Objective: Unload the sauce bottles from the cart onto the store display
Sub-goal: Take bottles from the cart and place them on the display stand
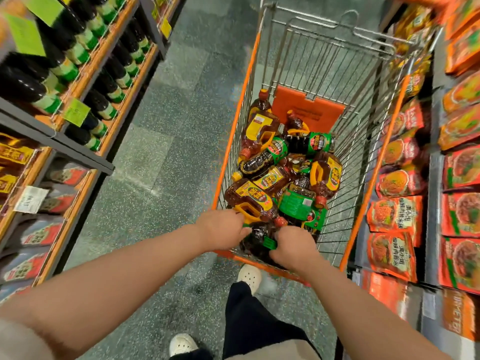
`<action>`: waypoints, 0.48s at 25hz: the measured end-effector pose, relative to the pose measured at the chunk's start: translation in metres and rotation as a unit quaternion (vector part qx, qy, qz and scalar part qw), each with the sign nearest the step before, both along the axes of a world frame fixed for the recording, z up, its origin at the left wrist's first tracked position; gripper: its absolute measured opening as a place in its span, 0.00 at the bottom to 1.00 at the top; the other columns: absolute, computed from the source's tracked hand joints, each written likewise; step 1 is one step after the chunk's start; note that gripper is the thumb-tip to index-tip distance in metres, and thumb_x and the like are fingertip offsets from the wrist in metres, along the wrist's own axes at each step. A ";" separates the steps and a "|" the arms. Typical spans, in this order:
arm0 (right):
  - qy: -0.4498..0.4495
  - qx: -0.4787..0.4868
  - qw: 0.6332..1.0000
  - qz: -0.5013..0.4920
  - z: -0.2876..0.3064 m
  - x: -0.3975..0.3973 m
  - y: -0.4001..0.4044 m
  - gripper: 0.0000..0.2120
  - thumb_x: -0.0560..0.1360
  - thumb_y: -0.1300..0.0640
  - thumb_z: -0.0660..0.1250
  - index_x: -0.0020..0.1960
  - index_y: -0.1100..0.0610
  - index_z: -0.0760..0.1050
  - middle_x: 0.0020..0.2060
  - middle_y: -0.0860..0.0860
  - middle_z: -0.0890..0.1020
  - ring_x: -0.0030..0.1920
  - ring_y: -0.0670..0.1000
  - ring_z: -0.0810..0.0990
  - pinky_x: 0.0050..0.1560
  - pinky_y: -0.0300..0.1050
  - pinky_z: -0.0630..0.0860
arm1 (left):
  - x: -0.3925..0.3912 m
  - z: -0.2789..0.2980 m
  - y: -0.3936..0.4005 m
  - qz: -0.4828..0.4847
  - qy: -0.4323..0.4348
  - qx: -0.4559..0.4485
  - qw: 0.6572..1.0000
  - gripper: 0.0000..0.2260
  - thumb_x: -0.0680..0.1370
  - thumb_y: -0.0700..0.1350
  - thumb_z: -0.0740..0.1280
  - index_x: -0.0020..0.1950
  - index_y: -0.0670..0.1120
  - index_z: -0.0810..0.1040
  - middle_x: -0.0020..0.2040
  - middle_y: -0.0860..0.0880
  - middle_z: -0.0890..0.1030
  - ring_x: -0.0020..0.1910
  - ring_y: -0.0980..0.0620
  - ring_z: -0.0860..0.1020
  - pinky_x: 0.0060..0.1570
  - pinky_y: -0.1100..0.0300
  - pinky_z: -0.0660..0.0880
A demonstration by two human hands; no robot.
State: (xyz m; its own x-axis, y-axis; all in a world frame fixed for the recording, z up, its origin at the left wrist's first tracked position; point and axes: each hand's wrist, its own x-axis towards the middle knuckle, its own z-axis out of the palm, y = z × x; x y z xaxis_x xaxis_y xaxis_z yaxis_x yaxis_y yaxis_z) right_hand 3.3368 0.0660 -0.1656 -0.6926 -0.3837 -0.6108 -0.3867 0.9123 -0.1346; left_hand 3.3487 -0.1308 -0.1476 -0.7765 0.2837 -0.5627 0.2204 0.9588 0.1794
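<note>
Both hands (259, 237) gripping dark bottle (255, 242) at cart (228, 157) near edge, aisle floor (168, 126) open leftward

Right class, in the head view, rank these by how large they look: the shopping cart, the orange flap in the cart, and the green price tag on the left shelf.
1. shopping cart, clearly the largest.
2. orange flap.
3. green price tag, the smallest as it looks here, though it sits at a different distance, so true size stays unsure.
</note>
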 end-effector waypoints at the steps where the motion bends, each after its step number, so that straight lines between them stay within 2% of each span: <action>1: 0.011 -0.010 1.000 -0.016 0.010 0.001 0.002 0.12 0.68 0.48 0.67 0.45 0.55 0.79 0.41 0.53 0.81 0.45 0.57 0.80 0.38 0.43 0.71 | -0.001 0.010 0.000 0.004 0.006 0.025 1.000 0.19 0.82 0.58 0.55 0.60 0.43 0.72 0.56 0.40 0.79 0.56 0.39 0.78 0.47 0.50 0.73; 5: 0.091 -0.045 0.993 -0.059 0.072 0.002 -0.021 0.15 0.69 0.44 0.67 0.44 0.56 0.79 0.42 0.53 0.80 0.47 0.57 0.79 0.40 0.44 0.72 | -0.012 0.078 -0.014 0.036 0.083 0.110 0.990 0.20 0.79 0.59 0.61 0.59 0.43 0.72 0.54 0.40 0.80 0.55 0.39 0.78 0.50 0.50 0.74; 9: 0.167 -0.059 0.982 -0.058 0.157 -0.003 -0.074 0.18 0.69 0.43 0.67 0.32 0.55 0.68 0.31 0.50 0.73 0.38 0.54 0.75 0.32 0.44 0.65 | -0.013 0.165 -0.063 0.038 0.192 0.156 0.968 0.21 0.75 0.62 0.68 0.58 0.47 0.74 0.53 0.45 0.82 0.54 0.42 0.78 0.49 0.53 0.72; 10: 0.191 -0.056 0.979 -0.051 0.178 -0.004 -0.092 0.19 0.69 0.43 0.67 0.31 0.55 0.66 0.29 0.49 0.70 0.35 0.53 0.73 0.31 0.44 0.64 | -0.011 0.186 -0.081 0.030 0.215 0.155 0.964 0.22 0.73 0.63 0.69 0.58 0.48 0.74 0.53 0.46 0.82 0.54 0.44 0.78 0.48 0.54 0.71; 12: 0.235 -0.054 0.969 -0.045 0.214 -0.005 -0.126 0.16 0.69 0.46 0.68 0.32 0.56 0.69 0.28 0.48 0.69 0.35 0.53 0.71 0.32 0.44 0.65 | -0.005 0.224 -0.117 0.008 0.250 0.146 0.957 0.23 0.72 0.65 0.69 0.57 0.49 0.74 0.52 0.47 0.82 0.53 0.44 0.78 0.46 0.54 0.71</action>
State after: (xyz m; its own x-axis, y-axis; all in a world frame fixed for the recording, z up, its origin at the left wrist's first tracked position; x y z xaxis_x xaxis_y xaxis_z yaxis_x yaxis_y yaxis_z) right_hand 3.3319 -0.0604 0.0487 -0.9187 -0.3525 -0.1781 -0.3474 0.9358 -0.0602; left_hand 3.3433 -0.2480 0.0763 -0.9335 0.3581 -0.0190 0.3341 0.8878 0.3166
